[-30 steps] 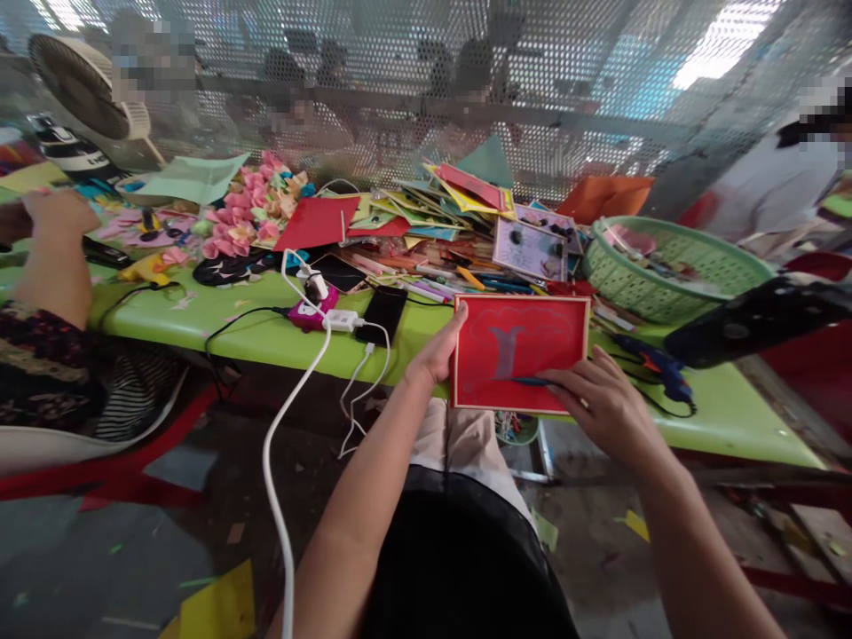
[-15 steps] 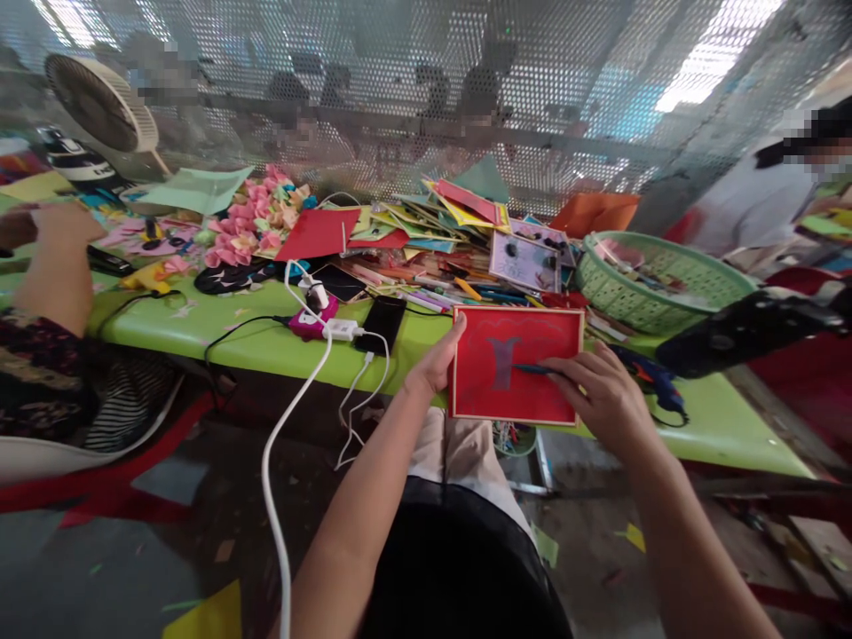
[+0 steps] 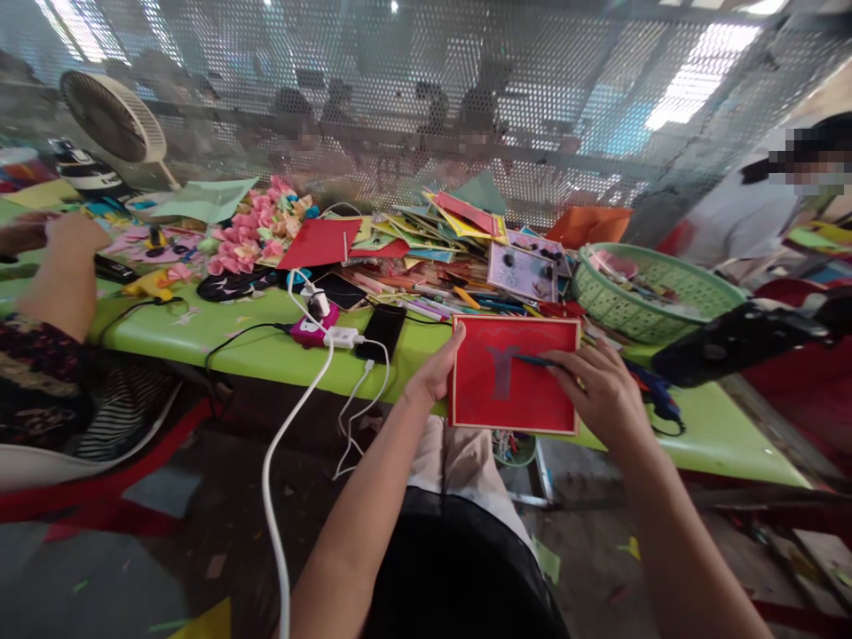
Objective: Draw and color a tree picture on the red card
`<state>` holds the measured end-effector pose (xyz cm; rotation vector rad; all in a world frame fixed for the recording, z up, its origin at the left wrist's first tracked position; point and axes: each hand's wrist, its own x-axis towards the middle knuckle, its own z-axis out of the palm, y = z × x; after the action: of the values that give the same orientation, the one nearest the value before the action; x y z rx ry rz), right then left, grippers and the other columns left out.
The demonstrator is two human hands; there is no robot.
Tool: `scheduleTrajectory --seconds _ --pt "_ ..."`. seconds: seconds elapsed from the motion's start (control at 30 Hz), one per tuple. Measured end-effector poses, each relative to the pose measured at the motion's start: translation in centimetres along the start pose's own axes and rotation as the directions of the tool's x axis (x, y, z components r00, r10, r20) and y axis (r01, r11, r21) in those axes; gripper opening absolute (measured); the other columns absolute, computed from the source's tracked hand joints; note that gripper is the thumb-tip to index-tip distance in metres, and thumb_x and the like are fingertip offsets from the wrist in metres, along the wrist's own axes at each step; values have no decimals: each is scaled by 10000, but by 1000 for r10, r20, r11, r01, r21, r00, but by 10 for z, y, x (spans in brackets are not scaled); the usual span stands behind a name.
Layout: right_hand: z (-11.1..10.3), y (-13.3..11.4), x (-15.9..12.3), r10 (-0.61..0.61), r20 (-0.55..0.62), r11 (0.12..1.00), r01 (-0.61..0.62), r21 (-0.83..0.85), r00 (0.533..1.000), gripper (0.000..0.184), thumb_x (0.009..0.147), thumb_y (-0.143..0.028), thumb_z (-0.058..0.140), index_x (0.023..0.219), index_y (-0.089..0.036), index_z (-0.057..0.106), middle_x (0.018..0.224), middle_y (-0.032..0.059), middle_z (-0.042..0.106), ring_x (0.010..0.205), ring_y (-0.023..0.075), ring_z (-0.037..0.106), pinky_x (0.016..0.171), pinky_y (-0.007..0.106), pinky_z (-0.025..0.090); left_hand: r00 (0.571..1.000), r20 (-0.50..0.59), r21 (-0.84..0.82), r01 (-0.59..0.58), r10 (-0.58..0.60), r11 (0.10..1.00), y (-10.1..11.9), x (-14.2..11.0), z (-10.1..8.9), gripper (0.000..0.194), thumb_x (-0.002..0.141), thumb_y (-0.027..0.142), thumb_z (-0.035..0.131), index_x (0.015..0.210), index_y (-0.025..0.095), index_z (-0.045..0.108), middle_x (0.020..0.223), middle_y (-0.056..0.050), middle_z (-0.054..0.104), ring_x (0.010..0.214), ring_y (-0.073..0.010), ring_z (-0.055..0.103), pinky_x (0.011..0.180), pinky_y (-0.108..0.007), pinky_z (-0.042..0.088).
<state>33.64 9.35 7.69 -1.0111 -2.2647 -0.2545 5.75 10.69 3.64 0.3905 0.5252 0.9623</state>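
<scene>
A red picture panel [image 3: 539, 399] with a pale wooden frame tilts up over the near edge of the green table. My left hand [image 3: 436, 368] grips its left edge, thumb on the front. In my right hand [image 3: 603, 386] a dark blue pen [image 3: 532, 359] is pinched, its tip against the panel. Under that tip stands a greyish-purple tree-trunk shape [image 3: 500, 373], with faint outlines around its top. The pen's exact kind cannot be made out.
A black phone [image 3: 382, 330] and a magenta power strip [image 3: 311, 327] with white cables lie to the left. Paper cards [image 3: 459, 217] and pens are piled behind. A green basket [image 3: 656, 284] and a black jointed object [image 3: 732, 337] stand right. Another person's arm [image 3: 63, 275] rests far left.
The pen tip has shifted up the panel, to the upper right of the trunk shape, where a purple branch now reaches further right. My left hand keeps its hold.
</scene>
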Motion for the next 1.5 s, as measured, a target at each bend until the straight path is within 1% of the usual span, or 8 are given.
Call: scheduleTrajectory --seconds 0.1,0.3,0.4,0.57,0.8,1.03,1.2,1.5 --pt "0 -2 4 7 -8 1000 -7 -15 1000 272 1112 -299 595 1235 -291 837 909 50 775 877 280 729 1135 566 529 1000 1 -2 1 -1 1000 0 0 1 672 1203 621 375 1391 115 776 1091 -165 886 1073 -303 871 1100 -435 642" --pt "2 -2 2 4 -18 1000 -4 -23 1000 271 1117 -311 587 1233 -292 831 945 60 794 894 286 727 1125 564 537 995 94 -30 -11 14 999 -1 5 -6 649 1178 654 463 1327 121 802 1100 -168 885 1048 -293 871 1077 -405 644" --pt "1 0 1 16 -39 999 -17 -31 999 270 1114 -314 587 1239 -305 827 932 52 789 897 287 733 1130 564 533 997 72 -16 1 0 1000 -2 5 -8 659 1206 617 389 1329 117 802 1061 -167 885 1021 -284 874 1073 -408 647" --pt "1 -2 1 10 -37 1000 -11 -20 999 269 1101 -290 595 1237 -303 827 919 48 780 881 284 729 1156 566 518 999 54 -29 -5 7 1000 -1 3 -4 659 1179 655 460 1371 118 791 1095 -173 885 989 -297 877 1067 -424 653" --pt "2 -1 0 8 -40 999 -10 -36 999 260 1127 -317 586 1234 -276 819 914 55 770 871 280 713 1110 540 530 1000 -20 -3 6 -6 1000 2 -3 6 689 1227 569 293 1395 102 771 1082 -170 886 1017 -287 876 1098 -430 640" --pt "3 -1 -1 35 -42 999 -36 -29 999 265 1116 -312 592 1230 -273 828 889 52 746 866 282 705 1098 537 532 999 31 -36 9 -8 999 1 0 1 685 1220 600 328 1408 107 765 1065 -168 886 1009 -283 878 1056 -406 654" --pt "5 -1 -3 -9 -16 1000 9 2 1000 261 1116 -293 589 1214 -275 831 963 56 810 886 275 729 1116 542 522 999 53 -50 -3 6 999 -1 3 -4 674 1190 647 428 1391 106 776 1099 -170 885 986 -286 878 1053 -398 655" --pt "5 -1 1 -14 -17 1000 14 1 1000 266 1129 -320 584 1201 -286 838 949 57 812 883 280 729 1076 537 535 998 56 -15 -26 27 1000 -2 4 -7 685 1155 682 516 1420 102 765 1198 -187 874 1080 -307 871 1125 -432 633"
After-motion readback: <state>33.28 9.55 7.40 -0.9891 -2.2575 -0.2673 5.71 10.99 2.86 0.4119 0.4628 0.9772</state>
